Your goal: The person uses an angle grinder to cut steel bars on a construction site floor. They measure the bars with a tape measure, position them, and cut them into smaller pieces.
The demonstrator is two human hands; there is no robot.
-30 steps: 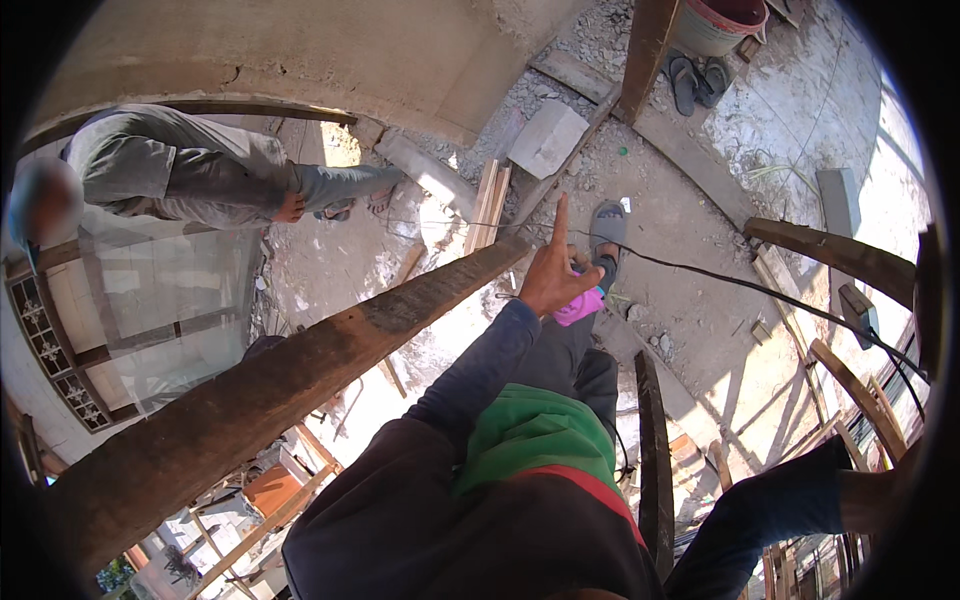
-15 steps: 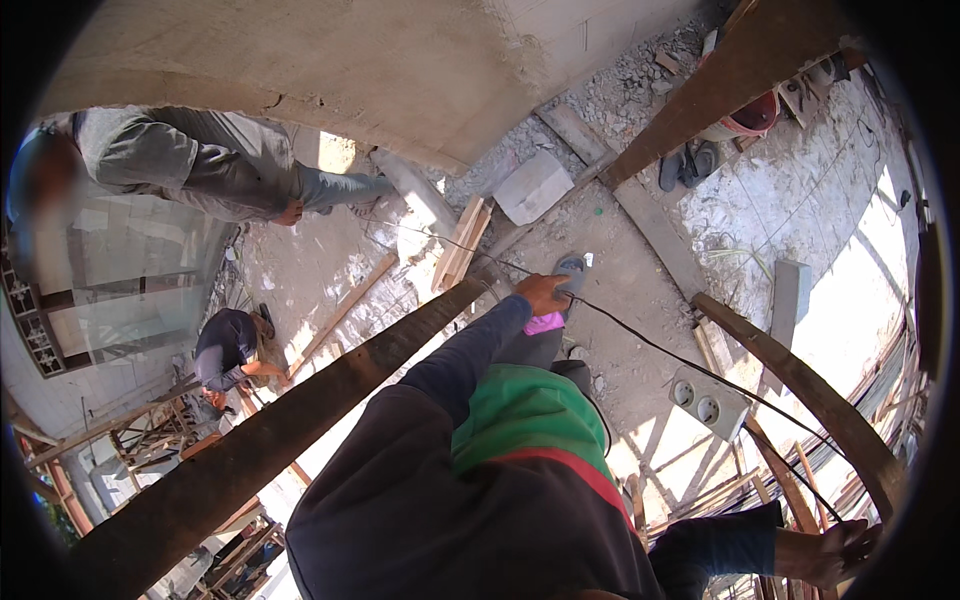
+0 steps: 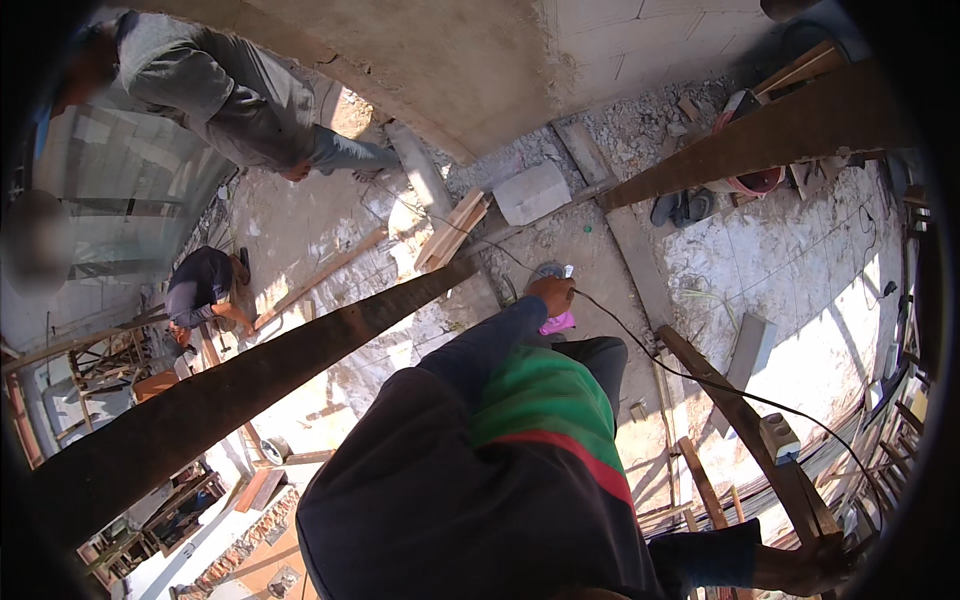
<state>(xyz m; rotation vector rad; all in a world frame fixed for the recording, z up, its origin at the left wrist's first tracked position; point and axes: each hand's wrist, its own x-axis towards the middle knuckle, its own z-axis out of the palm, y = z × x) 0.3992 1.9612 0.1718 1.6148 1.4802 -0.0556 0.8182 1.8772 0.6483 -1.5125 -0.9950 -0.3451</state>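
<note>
From where I'm standing: wearer in a dark shirt with green and red at the hem, arms apart. Right hand low at the far right, by the foot of a slanting beam. Too dark there, can't tell if it's gripping or loose.

Left hand out front, fingers closed round a black cable. Cable passes through the fist: thin run toward the boards on one side, long sag down to the right edge on the other. Something pink shows just below that hand, sandalled foot just beyond.

Socket block, pale, overlaps the slanting beam in view; can't tell if they touch. Cable runs close by it.

Long dark beam comes up from the lower left, its end near the left hand. Past that end, short boards stacked, pale block beside them. Grey slab on the floor to the right.

Further off: one co-worker bent over, hand near the end of a long plank. Another person in grey stands by the plastered wall, upper left. Bucket and sandals upper right.
</note>
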